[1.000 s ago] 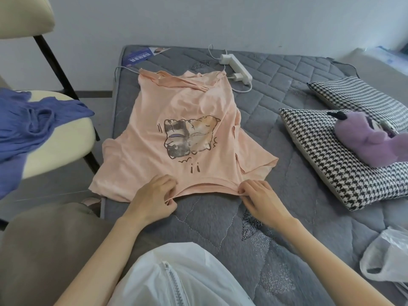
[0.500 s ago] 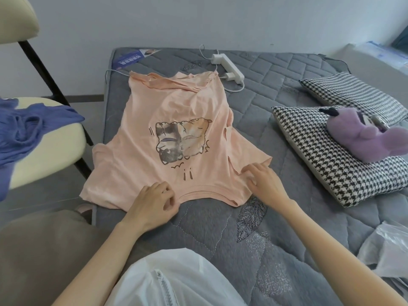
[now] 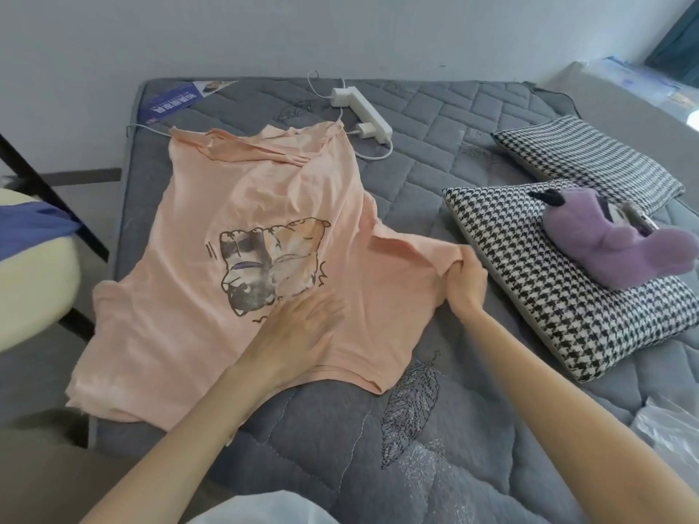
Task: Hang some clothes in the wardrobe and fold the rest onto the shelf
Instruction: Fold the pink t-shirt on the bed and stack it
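A peach T-shirt (image 3: 212, 312) with a cat print lies spread front-up on the grey quilted mattress (image 3: 435, 440), its hem toward the far edge. My left hand (image 3: 299, 334) presses flat on the shirt just below the print, fingers straight. My right hand (image 3: 466, 279) pinches the edge of the shirt's right sleeve and holds it out to the right. A blue garment (image 3: 34, 226) lies on a chair seat at the left edge.
Two houndstooth pillows (image 3: 567, 308) lie at the right, a purple plush toy (image 3: 620, 251) on the nearer one. A white power strip (image 3: 361, 113) with cable sits beyond the shirt. A cream chair (image 3: 34, 274) stands left. A plastic bag (image 3: 673, 429) lies at lower right.
My left hand slid from the shirt's near edge up onto its body and flattened. My right hand moved right along the edge and took hold of the sleeve, pulling it outward.
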